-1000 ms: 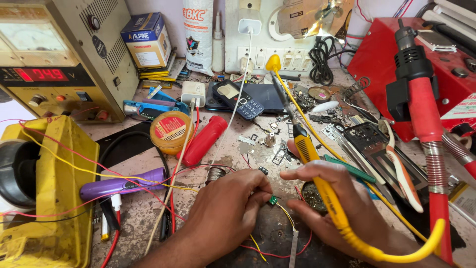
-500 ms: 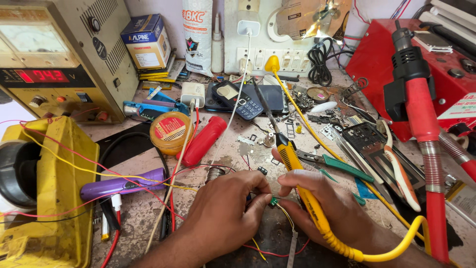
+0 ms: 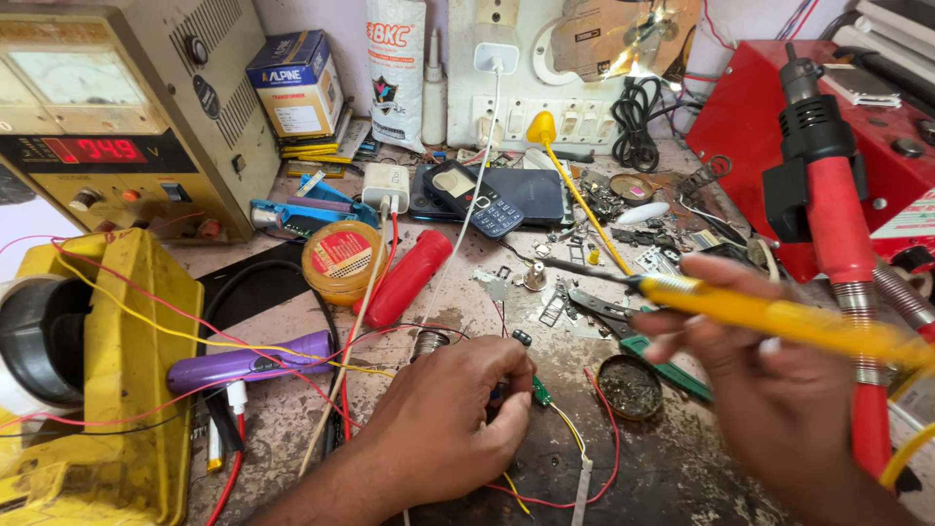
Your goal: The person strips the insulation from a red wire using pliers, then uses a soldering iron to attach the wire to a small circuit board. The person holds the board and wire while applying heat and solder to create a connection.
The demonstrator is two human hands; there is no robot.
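Note:
My left hand [image 3: 443, 429] rests low on the bench and pinches a tiny green circuit board [image 3: 540, 391]. Thin red and yellow wires [image 3: 596, 458] trail from the board. My right hand [image 3: 779, 390] grips a yellow soldering iron [image 3: 769, 314]. It is held nearly level, its dark tip [image 3: 550, 261] pointing left above the scattered small parts, well above and clear of the board. A small round tin of dark paste [image 3: 630, 387] sits between my two hands.
A bench power supply [image 3: 107, 117] and a yellow device [image 3: 117, 370] fill the left side. A red hot-air gun [image 3: 828, 205] stands at the right. A red tool handle [image 3: 409, 278], a round labelled tin [image 3: 341, 261], a purple tool [image 3: 253, 362], green-handled pliers [image 3: 667, 365] and a keypad phone [image 3: 479, 198] lie around.
My right hand has lifted the soldering iron up and to the right, away from the small board. My left hand has stayed on the board.

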